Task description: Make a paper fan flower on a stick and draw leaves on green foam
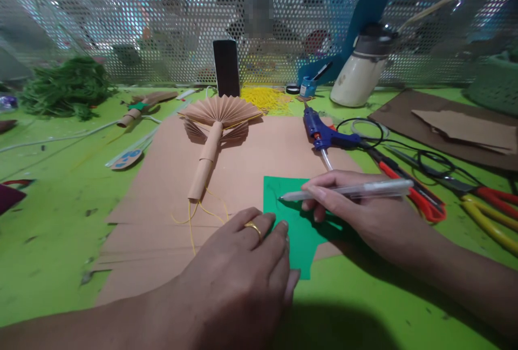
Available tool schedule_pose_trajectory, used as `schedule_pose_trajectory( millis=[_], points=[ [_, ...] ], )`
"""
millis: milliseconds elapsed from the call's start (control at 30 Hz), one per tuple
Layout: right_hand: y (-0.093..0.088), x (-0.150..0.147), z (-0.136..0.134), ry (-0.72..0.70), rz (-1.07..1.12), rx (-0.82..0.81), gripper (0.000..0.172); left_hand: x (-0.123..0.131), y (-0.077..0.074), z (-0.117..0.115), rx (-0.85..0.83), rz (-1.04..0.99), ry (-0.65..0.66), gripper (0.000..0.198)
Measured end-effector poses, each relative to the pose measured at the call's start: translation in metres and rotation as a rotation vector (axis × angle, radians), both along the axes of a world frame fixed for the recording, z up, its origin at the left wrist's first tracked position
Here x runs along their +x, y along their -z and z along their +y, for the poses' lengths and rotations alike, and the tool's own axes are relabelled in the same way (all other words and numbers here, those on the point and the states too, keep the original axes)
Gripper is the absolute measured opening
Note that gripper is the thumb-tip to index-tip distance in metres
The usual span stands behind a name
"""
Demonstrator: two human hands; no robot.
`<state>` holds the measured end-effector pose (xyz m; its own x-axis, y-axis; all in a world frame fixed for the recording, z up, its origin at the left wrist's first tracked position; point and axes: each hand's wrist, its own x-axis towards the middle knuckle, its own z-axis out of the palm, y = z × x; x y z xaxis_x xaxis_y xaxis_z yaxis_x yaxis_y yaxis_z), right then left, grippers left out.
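A piece of green paper lies on brown paper sheets, with faint pen lines near its upper left. My right hand is closed around a clear pen, whose dark tip meets the green paper. My left hand, a gold ring on one finger, presses on the paper's left edge with its fingers bent and close together. Beyond it lies a folded brown paper fan with a rolled handle and yellow threads at the lower end.
A blue glue gun, red cutter and scissors lie to the right. At the back stand a phone, a blue jar and a white jug. Green strands are piled at the left.
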<state>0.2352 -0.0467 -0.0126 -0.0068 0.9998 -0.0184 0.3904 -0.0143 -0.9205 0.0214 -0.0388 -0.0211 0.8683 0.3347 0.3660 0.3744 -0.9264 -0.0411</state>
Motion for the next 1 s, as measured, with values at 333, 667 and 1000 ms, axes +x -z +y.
schedule_pose_trajectory(
  millis=[333,667,1000],
  points=[
    [-0.0021,0.0021,-0.0017,-0.02,-0.058,-0.026,0.022,0.0013,0.0004,0.0021,-0.009,0.048,0.02,0.034],
    [-0.0025,-0.0007,-0.0009,-0.035,-0.044,0.004,0.019,-0.0009,-0.0015,0.0006,0.002,0.031,0.025,0.033],
    [-0.0013,0.0046,-0.0003,0.029,-0.013,-0.024,0.016,0.0035,-0.0023,0.0022,0.0,-0.007,0.03,0.03]
  ],
)
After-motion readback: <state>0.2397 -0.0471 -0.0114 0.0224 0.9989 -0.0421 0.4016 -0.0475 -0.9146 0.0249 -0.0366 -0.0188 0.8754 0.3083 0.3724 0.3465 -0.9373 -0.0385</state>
